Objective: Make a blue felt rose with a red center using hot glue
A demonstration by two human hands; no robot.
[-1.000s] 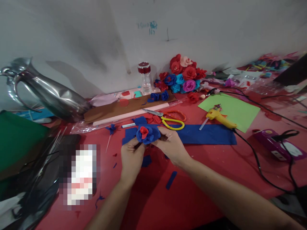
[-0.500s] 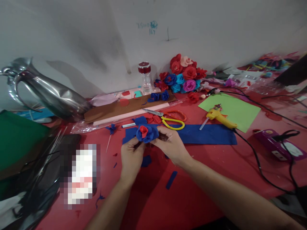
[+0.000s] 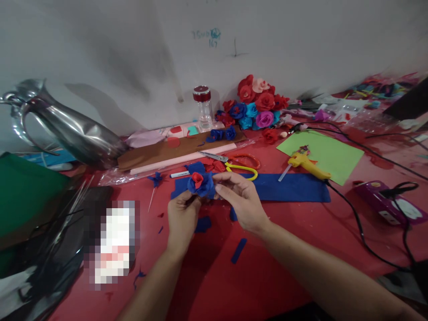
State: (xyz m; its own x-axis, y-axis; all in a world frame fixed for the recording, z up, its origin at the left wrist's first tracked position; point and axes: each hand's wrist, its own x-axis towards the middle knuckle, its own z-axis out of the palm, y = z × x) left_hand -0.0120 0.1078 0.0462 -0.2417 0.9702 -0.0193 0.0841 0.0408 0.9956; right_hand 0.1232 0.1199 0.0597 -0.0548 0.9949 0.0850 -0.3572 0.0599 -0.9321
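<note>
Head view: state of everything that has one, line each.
Blue flower: held, red centre up.
Left hand: pinching the flower from below.
Right hand: at the petals' edge, grip unclear.
Scissors: lying down; blades look closed.
Glue gun: lying on its side.
Glass jar: upright, lid on.
Marker: lying down.
Power strip: black plug apparently in.
Metal pitcher: tilt unclear.

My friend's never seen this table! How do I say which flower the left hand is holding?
Start at the red table, then find the scissors near its middle. In front of them, the left hand pinches a paper flower, with the right hand beside it. Its red centre inside blue petals sets it apart from the plain blue flowers on the brown sheet behind.
</note>
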